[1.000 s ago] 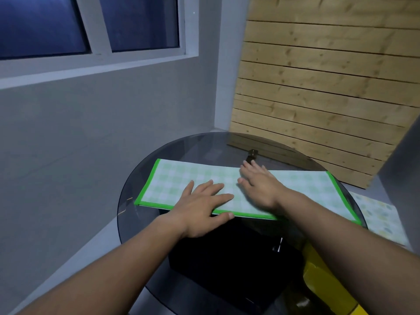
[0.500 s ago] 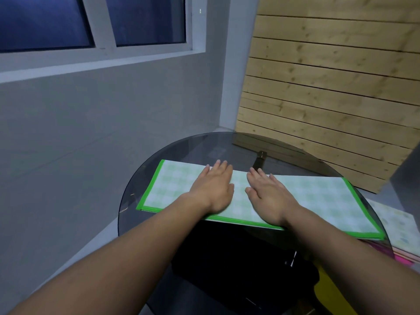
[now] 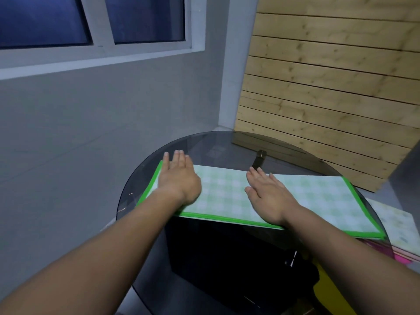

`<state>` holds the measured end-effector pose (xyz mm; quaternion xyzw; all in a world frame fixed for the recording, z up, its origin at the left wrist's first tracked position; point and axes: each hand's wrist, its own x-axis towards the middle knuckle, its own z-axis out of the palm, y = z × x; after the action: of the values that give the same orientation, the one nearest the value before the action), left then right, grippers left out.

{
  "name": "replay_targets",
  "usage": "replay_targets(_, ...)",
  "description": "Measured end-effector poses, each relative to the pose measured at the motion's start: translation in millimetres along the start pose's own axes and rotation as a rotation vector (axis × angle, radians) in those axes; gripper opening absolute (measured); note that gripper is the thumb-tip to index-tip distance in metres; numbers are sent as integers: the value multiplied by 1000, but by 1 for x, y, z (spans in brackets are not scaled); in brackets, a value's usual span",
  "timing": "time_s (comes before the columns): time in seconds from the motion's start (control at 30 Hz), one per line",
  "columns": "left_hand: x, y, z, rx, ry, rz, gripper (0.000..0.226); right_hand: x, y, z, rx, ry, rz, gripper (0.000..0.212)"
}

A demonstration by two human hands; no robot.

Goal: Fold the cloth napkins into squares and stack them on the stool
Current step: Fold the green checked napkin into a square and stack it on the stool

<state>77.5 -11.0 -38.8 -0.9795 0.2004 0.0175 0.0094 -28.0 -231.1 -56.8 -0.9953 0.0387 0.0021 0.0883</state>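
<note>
A green-checked napkin (image 3: 227, 192) with a bright green border lies folded into a long rectangle across the round glass table (image 3: 204, 146). My left hand (image 3: 177, 178) lies flat with straight fingers on its left end, fingertips reaching past the far left corner. Flat on the middle of the cloth rests my right hand (image 3: 266, 194), fingers straight and pointing away from me. Neither hand grips anything. To the right, partly under the table's edge, lies a pale patterned napkin (image 3: 395, 228) on top of pink cloth (image 3: 400, 258).
Slatted wooden panels (image 3: 329, 87) lean against the wall behind the table. A grey wall with a window (image 3: 91, 19) is at the left. Beneath the glass are a black object (image 3: 227, 258) and something yellow (image 3: 329, 289).
My left hand has slid left along the napkin, from the middle to its left end. My right hand has stayed near the middle. The view has shifted slightly right.
</note>
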Motion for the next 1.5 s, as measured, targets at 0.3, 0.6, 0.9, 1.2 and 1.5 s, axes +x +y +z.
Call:
replay_targets(0.3, -13, 76, 14, -264, -3, 385, 58, 2, 4, 0, 28, -14, -6, 58)
replay_targets(0.6, -15, 78, 14, -220, -5, 374, 60, -30, 77, -19, 64, 6, 206, 62)
replay_targets(0.9, -18, 82, 9, -175, -29, 338, 61, -51, 122, -26, 15, 22, 323, 68)
replay_targets(1.2, -48, 95, -16, 17, -157, 39, 89, -90, 59, -42, 106, 142, 124, 58)
replay_targets(1.5, -96, 84, -39, 16, -287, -32, 83, -144, -12, -30, 187, -40, -61, 47)
